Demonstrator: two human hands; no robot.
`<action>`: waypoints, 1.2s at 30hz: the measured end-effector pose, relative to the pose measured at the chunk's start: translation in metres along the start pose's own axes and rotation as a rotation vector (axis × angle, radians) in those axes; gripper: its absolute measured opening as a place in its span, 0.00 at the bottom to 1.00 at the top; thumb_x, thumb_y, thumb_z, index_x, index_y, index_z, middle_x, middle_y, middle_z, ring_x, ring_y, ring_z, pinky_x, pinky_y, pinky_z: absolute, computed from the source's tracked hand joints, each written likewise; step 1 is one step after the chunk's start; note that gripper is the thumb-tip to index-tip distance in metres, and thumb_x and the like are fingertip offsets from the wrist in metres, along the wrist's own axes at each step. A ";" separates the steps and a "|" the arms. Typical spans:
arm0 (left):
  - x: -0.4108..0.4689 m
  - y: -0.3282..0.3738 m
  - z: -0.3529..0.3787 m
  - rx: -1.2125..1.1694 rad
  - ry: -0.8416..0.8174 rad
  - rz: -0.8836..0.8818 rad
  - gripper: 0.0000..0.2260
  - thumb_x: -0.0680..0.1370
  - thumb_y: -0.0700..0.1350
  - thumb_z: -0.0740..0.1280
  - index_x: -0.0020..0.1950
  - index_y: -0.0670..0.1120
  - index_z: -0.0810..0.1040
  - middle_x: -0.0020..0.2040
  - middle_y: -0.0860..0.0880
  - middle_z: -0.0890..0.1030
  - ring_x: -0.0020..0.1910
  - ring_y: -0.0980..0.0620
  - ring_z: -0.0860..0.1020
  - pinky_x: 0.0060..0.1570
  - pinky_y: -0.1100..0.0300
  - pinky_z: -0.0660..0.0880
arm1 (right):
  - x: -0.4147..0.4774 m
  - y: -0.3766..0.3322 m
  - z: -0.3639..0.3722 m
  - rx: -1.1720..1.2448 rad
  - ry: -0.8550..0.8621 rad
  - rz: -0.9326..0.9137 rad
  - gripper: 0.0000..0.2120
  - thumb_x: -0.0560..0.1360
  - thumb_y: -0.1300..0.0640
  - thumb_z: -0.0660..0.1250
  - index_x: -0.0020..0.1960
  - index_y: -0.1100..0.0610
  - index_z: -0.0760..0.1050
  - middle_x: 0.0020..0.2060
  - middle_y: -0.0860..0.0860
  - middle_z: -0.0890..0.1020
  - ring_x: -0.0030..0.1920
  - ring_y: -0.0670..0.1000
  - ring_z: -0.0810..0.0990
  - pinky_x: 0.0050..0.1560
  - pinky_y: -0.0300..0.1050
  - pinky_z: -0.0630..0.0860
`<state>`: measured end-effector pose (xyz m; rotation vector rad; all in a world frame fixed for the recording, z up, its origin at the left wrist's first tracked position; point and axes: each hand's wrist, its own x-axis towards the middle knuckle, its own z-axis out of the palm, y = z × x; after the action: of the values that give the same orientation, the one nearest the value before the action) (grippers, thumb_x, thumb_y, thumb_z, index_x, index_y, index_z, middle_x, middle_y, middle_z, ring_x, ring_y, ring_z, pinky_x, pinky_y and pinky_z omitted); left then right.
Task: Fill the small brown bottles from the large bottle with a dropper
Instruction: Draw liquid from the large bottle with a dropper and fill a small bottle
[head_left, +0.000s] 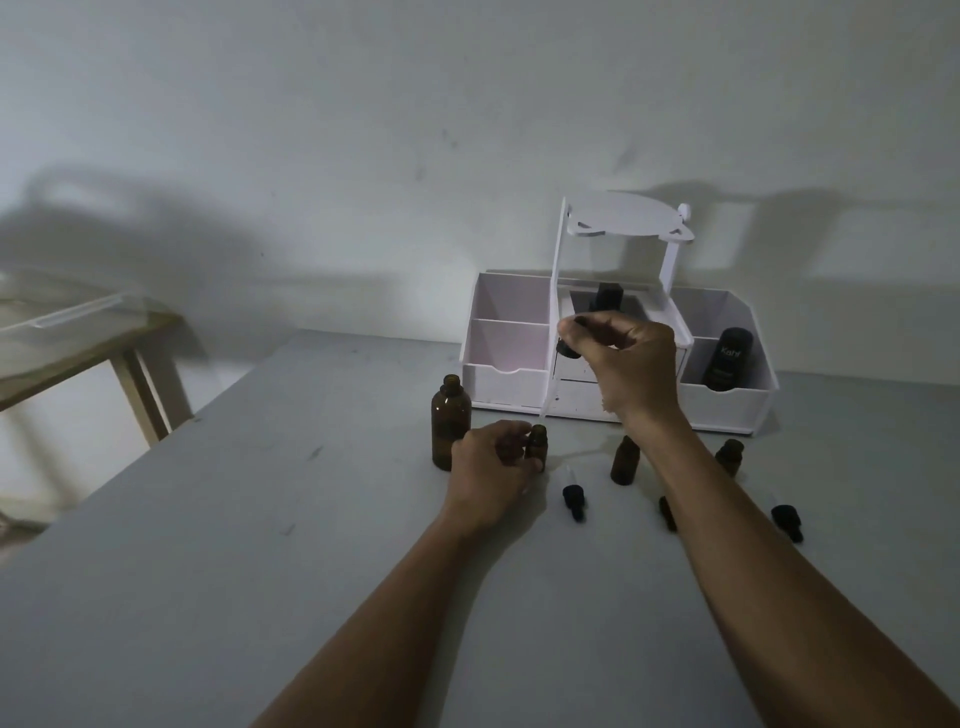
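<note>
Grey table (234, 545), dim light, white wall behind, white organizer (727, 410) right of centre. Your left hand (491, 467) grips one small brown bottle (536, 446) upright on the table, just right of the uncapped large brown bottle (451, 423). Your right hand (631, 369) pinches the dropper (568, 349) by its dark bulb, up above that bottle. Its stem seems to slant down toward the mouth, but the tip is hard to pick out against the organizer. Looks like the dispense step on the first bottle; fill level unreadable. At lower right stand two more small bottles (625, 460), with loose dropper caps (573, 499) in front. Next: centre the tip over the narrow neck, squeeze slowly, pin the bottle down.
</note>
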<state>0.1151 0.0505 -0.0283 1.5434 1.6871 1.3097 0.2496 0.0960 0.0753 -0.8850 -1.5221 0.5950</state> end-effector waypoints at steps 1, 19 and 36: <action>-0.002 0.001 -0.001 0.000 -0.009 -0.005 0.23 0.74 0.38 0.75 0.69 0.44 0.77 0.61 0.46 0.82 0.55 0.56 0.80 0.58 0.67 0.73 | 0.000 -0.004 -0.002 0.007 0.013 -0.012 0.03 0.74 0.58 0.73 0.46 0.51 0.81 0.35 0.40 0.82 0.36 0.31 0.81 0.36 0.22 0.73; -0.021 -0.038 -0.110 -0.046 0.205 -0.054 0.25 0.66 0.59 0.79 0.61 0.55 0.80 0.50 0.56 0.84 0.46 0.62 0.83 0.44 0.68 0.78 | 0.011 -0.068 0.027 0.326 0.104 -0.069 0.04 0.72 0.59 0.75 0.43 0.50 0.83 0.33 0.42 0.85 0.38 0.44 0.85 0.44 0.41 0.83; 0.015 -0.045 -0.093 -0.169 0.008 0.051 0.21 0.67 0.43 0.78 0.58 0.58 0.81 0.50 0.53 0.86 0.48 0.57 0.84 0.46 0.65 0.79 | 0.005 -0.027 0.070 0.179 -0.006 -0.073 0.03 0.74 0.58 0.73 0.47 0.52 0.82 0.36 0.42 0.83 0.37 0.36 0.83 0.41 0.28 0.77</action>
<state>0.0112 0.0402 -0.0265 1.4929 1.5088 1.4469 0.1760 0.0927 0.0894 -0.6885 -1.4743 0.6699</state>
